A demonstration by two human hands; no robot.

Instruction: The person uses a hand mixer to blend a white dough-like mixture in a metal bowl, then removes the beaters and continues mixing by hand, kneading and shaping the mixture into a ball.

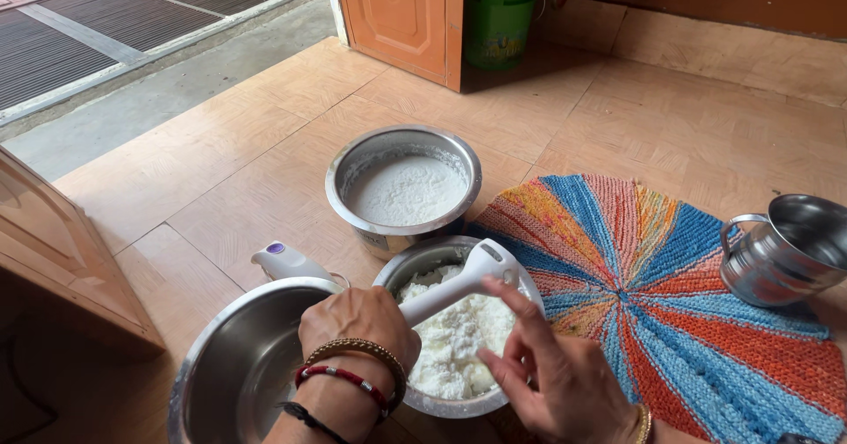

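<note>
Left hand (357,325) grips the white hand blender (459,285) tilted into the curd bowl (415,272); right hand (551,369), fingers open (steadying), touches its head.

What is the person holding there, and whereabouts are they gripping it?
The left hand grips a white scoop low on its handle. The right hand touches its upper end with the fingertips.
</note>
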